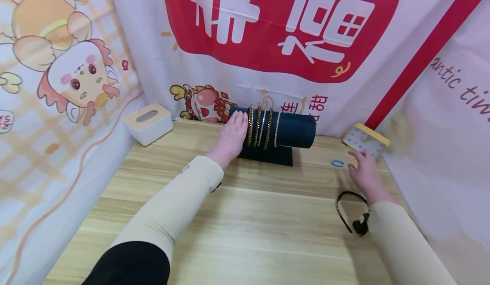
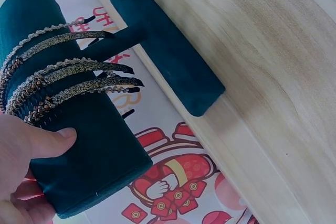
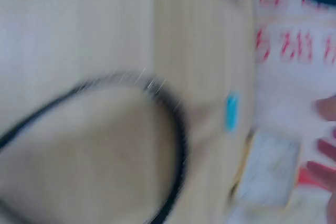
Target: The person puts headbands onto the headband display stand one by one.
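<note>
My left hand [image 1: 231, 138] grips the left end of a dark teal display roll [image 1: 296, 129], thumb on one side and fingers round the other in the left wrist view. Several beaded and glittery headbands [image 2: 79, 72] hang side by side on the roll, just beyond that thumb. The roll stands on a flat base [image 2: 168, 56] covered in the same cloth. My right hand [image 1: 365, 170] hovers at the right with loosely bent fingers and nothing in them. Beside it lies a small blue ring [image 1: 337, 163]. Below it, a black headband [image 1: 350, 193] with a dark ornament rests on the table.
A yellow-framed clock [image 1: 366, 139] leans at the back right, close to my right fingertips. At the back left stands a white tissue box [image 1: 148, 124] with a wooden lid. Printed cloth [image 1: 245, 64] hangs behind and along both sides of the wooden table [image 1: 268, 225].
</note>
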Demonstrator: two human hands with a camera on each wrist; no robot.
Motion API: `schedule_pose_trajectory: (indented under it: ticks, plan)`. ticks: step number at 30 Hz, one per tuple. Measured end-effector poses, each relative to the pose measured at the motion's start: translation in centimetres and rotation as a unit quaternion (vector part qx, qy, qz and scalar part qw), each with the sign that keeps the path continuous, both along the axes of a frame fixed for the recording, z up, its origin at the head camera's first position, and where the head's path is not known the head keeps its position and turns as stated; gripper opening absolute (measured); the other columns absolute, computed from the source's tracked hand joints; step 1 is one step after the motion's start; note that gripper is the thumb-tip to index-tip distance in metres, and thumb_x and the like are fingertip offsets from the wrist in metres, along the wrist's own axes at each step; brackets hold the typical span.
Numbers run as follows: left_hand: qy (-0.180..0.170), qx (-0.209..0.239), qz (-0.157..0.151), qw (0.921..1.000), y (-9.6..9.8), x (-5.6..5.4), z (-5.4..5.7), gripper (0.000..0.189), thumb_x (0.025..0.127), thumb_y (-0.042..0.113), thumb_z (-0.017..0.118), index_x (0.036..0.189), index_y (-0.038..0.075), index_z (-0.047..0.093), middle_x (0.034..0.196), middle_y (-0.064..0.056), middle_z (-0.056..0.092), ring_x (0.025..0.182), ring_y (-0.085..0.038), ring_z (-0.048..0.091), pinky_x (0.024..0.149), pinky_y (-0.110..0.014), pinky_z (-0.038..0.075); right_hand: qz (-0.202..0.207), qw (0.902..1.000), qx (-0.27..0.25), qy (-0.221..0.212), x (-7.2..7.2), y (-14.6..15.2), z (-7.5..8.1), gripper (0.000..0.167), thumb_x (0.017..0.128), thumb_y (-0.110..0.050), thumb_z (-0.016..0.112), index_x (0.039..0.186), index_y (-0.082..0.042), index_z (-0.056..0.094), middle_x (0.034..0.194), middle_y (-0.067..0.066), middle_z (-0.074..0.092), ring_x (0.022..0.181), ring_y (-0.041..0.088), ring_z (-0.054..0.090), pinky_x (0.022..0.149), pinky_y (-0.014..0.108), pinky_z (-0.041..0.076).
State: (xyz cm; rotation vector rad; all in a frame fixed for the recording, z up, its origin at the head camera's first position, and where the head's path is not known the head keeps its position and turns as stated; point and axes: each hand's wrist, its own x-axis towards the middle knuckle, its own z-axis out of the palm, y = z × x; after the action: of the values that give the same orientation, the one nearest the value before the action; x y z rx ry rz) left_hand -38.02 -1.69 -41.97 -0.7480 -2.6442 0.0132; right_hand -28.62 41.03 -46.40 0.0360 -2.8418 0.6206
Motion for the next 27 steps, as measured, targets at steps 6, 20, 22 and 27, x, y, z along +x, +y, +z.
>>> schedule_pose_trajectory:
  ticks: [6,20,22,27]
  plan:
    - [-0.008,0.006,0.001,0.9999,-0.3,-0.1,0.0,0.059,0.091,-0.002,0.060,0.145,-0.010,0.037,0.143,-0.027,0.042,0.137,-0.039,0.036,0.115,-0.040,0.025,0.037,0.9846,0.028,-0.169,2.6,4.5,-4.0,0.045,0.081,-0.004,0.069,0.123,0.008,0.059,0.119,0.041,0.053,0.109,0.058,0.050,0.090,0.067,0.041]
    - [-0.025,-0.003,0.002,0.9997,0.0,0.0,0.2,0.061,0.091,0.000,0.061,0.146,-0.009,0.036,0.144,-0.028,0.041,0.137,-0.038,0.035,0.115,-0.040,0.026,-0.040,0.9609,-0.160,-0.222,1.9,2.3,-4.0,0.018,0.095,-0.007,0.055,0.101,0.009,0.053,0.084,0.011,0.060,0.077,0.024,0.058,0.065,0.034,0.050]
    - [-0.021,-0.001,0.001,0.9998,0.0,-0.1,0.1,0.061,0.090,-0.001,0.061,0.145,-0.009,0.036,0.144,-0.028,0.041,0.137,-0.039,0.035,0.115,-0.040,0.026,-0.026,0.9342,-0.271,-0.231,1.4,1.8,-2.6,0.016,0.097,-0.006,0.056,0.100,0.009,0.056,0.082,0.007,0.063,0.075,0.019,0.061,0.067,0.031,0.054]
    - [-0.015,0.005,0.002,0.9999,0.1,-0.1,0.1,0.058,0.091,-0.002,0.059,0.145,-0.009,0.037,0.143,-0.027,0.042,0.137,-0.039,0.036,0.114,-0.040,0.028,0.009,0.8218,-0.507,-0.260,0.5,1.1,1.2,0.017,0.102,-0.006,0.054,0.092,-0.005,0.068,0.080,0.001,0.068,0.074,0.013,0.067,0.074,0.028,0.057]
